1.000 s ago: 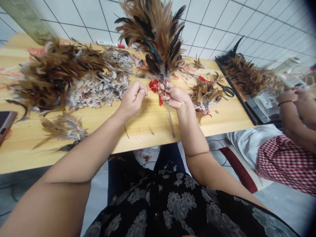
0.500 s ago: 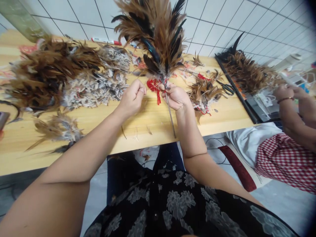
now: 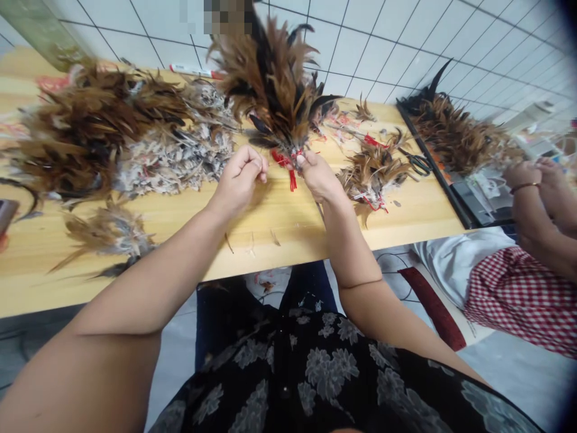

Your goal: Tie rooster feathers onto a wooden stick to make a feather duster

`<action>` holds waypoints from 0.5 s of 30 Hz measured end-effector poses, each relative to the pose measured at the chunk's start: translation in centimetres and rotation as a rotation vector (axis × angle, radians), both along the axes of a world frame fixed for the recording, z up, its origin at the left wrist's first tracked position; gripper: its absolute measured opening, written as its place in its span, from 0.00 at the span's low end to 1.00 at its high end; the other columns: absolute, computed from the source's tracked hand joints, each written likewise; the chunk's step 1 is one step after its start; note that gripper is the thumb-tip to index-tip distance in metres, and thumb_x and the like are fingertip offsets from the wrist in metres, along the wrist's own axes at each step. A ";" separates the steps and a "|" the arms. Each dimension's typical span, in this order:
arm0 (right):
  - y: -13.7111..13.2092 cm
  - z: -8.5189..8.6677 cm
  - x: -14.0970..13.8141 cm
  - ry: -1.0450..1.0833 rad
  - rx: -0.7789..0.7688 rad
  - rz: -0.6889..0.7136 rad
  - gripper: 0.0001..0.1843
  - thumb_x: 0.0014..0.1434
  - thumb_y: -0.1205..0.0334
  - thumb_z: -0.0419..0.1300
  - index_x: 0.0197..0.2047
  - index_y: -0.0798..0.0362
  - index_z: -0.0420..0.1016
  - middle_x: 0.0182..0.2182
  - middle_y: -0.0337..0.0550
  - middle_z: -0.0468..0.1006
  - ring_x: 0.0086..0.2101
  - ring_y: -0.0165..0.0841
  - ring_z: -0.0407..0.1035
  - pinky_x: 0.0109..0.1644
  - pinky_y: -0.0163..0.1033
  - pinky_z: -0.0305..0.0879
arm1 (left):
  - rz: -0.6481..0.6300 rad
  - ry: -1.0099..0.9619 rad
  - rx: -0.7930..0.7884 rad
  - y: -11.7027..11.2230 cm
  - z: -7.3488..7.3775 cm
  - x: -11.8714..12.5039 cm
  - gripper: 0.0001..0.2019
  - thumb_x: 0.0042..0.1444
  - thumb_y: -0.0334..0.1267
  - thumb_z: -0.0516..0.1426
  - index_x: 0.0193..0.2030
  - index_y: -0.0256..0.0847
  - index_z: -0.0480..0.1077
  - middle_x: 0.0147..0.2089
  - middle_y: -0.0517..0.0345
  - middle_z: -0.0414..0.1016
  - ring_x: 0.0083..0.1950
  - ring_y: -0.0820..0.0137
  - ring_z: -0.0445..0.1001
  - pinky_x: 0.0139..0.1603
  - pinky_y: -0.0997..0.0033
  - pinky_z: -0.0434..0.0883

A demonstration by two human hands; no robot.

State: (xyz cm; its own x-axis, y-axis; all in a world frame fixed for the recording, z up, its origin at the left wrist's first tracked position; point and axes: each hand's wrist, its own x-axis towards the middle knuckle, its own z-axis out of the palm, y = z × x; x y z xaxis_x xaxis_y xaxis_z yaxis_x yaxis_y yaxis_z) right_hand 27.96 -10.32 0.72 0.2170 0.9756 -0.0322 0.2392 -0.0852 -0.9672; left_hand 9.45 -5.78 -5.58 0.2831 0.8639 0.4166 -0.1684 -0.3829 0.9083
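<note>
My right hand (image 3: 317, 175) is closed round the base of a feather duster (image 3: 274, 90), whose brown and black plumes stand up and lean left. Its thin stick mostly hides behind my wrist. Red string (image 3: 283, 161) hangs in a tangle at the base, just left of my fingers. My left hand (image 3: 243, 177) is in a loose fist a little way left of the string, fingers curled in; what they pinch, if anything, is too small to make out.
Piled brown feathers (image 3: 99, 126) and pale fluffy bundles (image 3: 175, 159) cover the table's left. A small bundle (image 3: 376, 171) and scissors (image 3: 417, 162) lie right. A marker (image 3: 193, 71) rests by the tiled wall. Another person's hands (image 3: 525, 174) work at far right beside a feather-filled tray (image 3: 433, 162).
The duster has tipped left and turned in my right hand, and its stick has swung behind my wrist. My left hand has hardly moved, still in a fist.
</note>
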 end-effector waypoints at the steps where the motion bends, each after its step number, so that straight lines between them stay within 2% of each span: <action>1: 0.3 -0.5 0.2 -0.117 0.021 0.016 0.16 0.81 0.68 0.57 0.36 0.50 0.69 0.40 0.41 0.76 0.47 0.33 0.74 0.67 0.39 0.74 | -0.019 -0.059 -0.075 0.0 0.1 0.0 0.17 0.72 0.40 0.63 0.35 0.46 0.59 0.35 0.56 0.70 0.34 0.66 0.72 0.40 0.65 0.77; 4: 0.8 -1.4 0.5 -0.429 0.086 0.070 0.15 0.79 0.65 0.60 0.36 0.49 0.68 0.46 0.47 0.76 0.54 0.40 0.73 0.78 0.49 0.71 | -0.054 -0.163 -0.380 -0.2 0.7 0.2 0.16 0.68 0.32 0.63 0.34 0.45 0.59 0.33 0.59 0.67 0.31 0.71 0.68 0.33 0.73 0.72; 6: 0.9 -1.5 0.5 -0.537 0.106 0.102 0.13 0.78 0.65 0.60 0.38 0.48 0.68 0.50 0.50 0.77 0.57 0.43 0.73 0.80 0.53 0.70 | -0.048 -0.171 -0.556 -0.5 1.2 0.5 0.16 0.67 0.27 0.61 0.33 0.44 0.59 0.31 0.60 0.64 0.28 0.73 0.64 0.29 0.77 0.68; 8: 0.8 -1.3 0.2 -0.594 0.116 0.119 0.12 0.78 0.66 0.59 0.38 0.48 0.68 0.52 0.51 0.77 0.58 0.44 0.73 0.80 0.53 0.70 | -0.038 -0.186 -0.668 -0.8 1.9 0.9 0.16 0.67 0.25 0.60 0.32 0.44 0.59 0.30 0.62 0.62 0.26 0.74 0.61 0.27 0.78 0.66; 11: 0.6 -1.0 -0.7 -0.639 0.135 0.140 0.13 0.78 0.67 0.57 0.38 0.48 0.67 0.53 0.52 0.76 0.58 0.44 0.72 0.77 0.51 0.72 | -0.027 -0.192 -0.710 -1.5 2.7 1.4 0.17 0.70 0.25 0.61 0.33 0.44 0.61 0.29 0.64 0.60 0.26 0.74 0.60 0.26 0.78 0.64; 13: 0.4 -0.8 -1.3 -0.648 0.157 0.144 0.14 0.77 0.69 0.56 0.37 0.47 0.64 0.52 0.52 0.75 0.55 0.43 0.72 0.74 0.50 0.74 | -0.001 -0.154 -0.681 -2.0 2.9 1.6 0.13 0.72 0.26 0.63 0.36 0.43 0.67 0.31 0.62 0.66 0.27 0.73 0.61 0.25 0.78 0.61; 15: 0.4 -0.7 -1.7 -0.654 0.187 0.131 0.14 0.75 0.71 0.54 0.37 0.47 0.62 0.51 0.53 0.74 0.53 0.43 0.71 0.72 0.51 0.75 | 0.019 -0.107 -0.616 -2.2 2.9 1.7 0.08 0.72 0.27 0.65 0.40 0.41 0.75 0.37 0.56 0.76 0.31 0.72 0.66 0.27 0.78 0.62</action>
